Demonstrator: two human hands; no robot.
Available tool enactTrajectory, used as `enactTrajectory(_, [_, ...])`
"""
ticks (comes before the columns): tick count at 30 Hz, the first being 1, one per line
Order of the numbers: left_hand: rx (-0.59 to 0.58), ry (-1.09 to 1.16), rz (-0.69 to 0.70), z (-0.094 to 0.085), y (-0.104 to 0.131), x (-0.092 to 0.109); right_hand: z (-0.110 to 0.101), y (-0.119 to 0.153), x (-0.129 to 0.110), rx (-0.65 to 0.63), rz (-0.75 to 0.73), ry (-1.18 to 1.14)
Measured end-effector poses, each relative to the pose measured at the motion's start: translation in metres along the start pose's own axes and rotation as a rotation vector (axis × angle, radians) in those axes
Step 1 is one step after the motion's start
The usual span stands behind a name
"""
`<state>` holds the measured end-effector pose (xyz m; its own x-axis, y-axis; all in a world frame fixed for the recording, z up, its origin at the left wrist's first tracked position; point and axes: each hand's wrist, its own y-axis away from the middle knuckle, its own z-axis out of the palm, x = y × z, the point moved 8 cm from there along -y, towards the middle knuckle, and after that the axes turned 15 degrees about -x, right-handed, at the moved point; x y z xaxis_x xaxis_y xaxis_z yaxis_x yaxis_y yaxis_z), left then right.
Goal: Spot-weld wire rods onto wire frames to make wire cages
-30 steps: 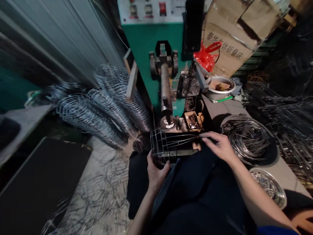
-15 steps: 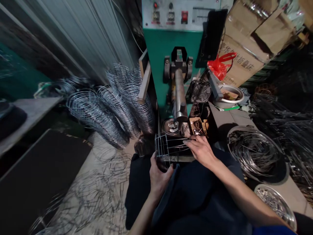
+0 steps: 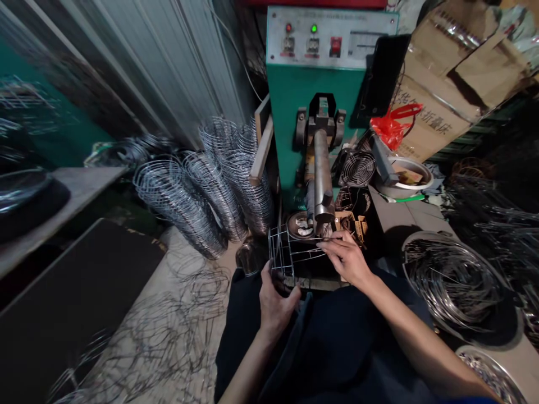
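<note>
A small wire basket [image 3: 281, 251] lies on its side in front of the machine's electrode, its ringed end to the left and its long wires reaching right. My left hand [image 3: 277, 300] is closed on the ringed end from below, thumb and fingers on either side. My right hand [image 3: 346, 257] pinches the wire ends on the right; its fingertips partly hide them. Just above the basket hangs the thick metal electrode arm [image 3: 323, 174] of the green spot-welding machine [image 3: 286, 90]. Whether the basket touches it I cannot tell.
Tall stacks of wire rings [image 3: 181, 207] stand at the left, with loose wires [image 3: 168, 325] strewn over the floor. To the right are a tub of wire pieces [image 3: 455, 280], a bowl of small metal parts [image 3: 484, 370] and a white basin [image 3: 406, 179]. Cardboard boxes [image 3: 455, 95] lean behind.
The view has shifted, so the machine sits lower and farther right. A green light now glows on its panel. Both hands keep their hold, and the basket sits slightly nearer the electrode.
</note>
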<state>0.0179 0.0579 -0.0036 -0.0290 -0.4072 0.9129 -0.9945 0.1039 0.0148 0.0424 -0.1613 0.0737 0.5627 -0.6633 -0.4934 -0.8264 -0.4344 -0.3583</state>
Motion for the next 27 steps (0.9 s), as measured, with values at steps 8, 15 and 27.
enactTrajectory(8, [0.000, 0.021, 0.015, -0.003, -0.004, 0.003, -0.004, -0.009, -0.002, 0.039, -0.015, -0.016])
enactTrajectory(15, [0.022, 0.045, 0.002, 0.002, -0.006, 0.005, -0.001, -0.009, 0.003, 0.087, 0.000, 0.012])
enactTrajectory(27, [0.003, -0.005, 0.024, -0.006, -0.020, 0.014, -0.017, -0.009, 0.034, 0.098, 0.132, -0.088])
